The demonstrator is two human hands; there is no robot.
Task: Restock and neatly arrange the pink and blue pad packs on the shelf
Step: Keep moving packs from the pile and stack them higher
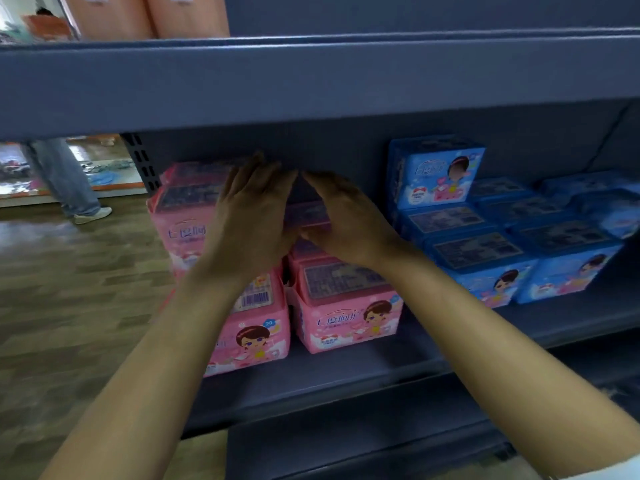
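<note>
Pink pad packs (346, 303) stand in two rows at the left of the grey shelf (346, 372), with a taller stack (180, 206) at the far left. Blue pad packs (485, 251) fill the right side, one (436, 174) stacked on top. My left hand (252, 209) reaches in with straight fingers laid against the right side of the tall pink stack. My right hand (343, 216) lies flat with straight fingers over a pink pack (306, 213) deep in the right pink row. Both hands meet at the fingertips. The packs behind them are partly hidden.
The upper shelf board (311, 81) hangs low just above my hands. A perforated upright (142, 161) marks the shelf's left end. Beyond it a person's legs (65, 178) stand on the wooden floor. A lower shelf (381, 438) sits beneath.
</note>
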